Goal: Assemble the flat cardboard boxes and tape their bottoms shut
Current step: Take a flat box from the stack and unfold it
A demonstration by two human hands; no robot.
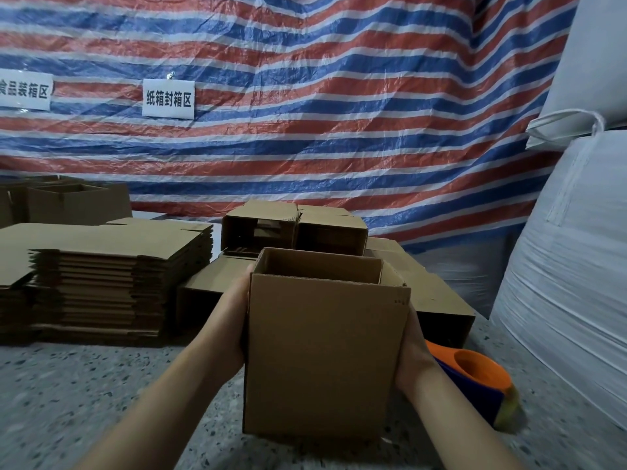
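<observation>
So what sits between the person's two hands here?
In the head view, an upright, open-topped brown cardboard box fills the stretch between the left hand and right hand, which press on its opposite sides above the speckled table.

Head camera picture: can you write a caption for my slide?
Both hands, left hand and right hand, hold an open-topped cardboard box beside a tape dispenser.

A: Left hand (234,320)?
B: Forearm reaches in from lower left; palm flat against the left side of the open box (322,351), fingers hidden behind it.
A: Right hand (412,354)?
B: Mirrors it: forearm from lower right, palm pressed on the right side, fingers out of sight.
</observation>
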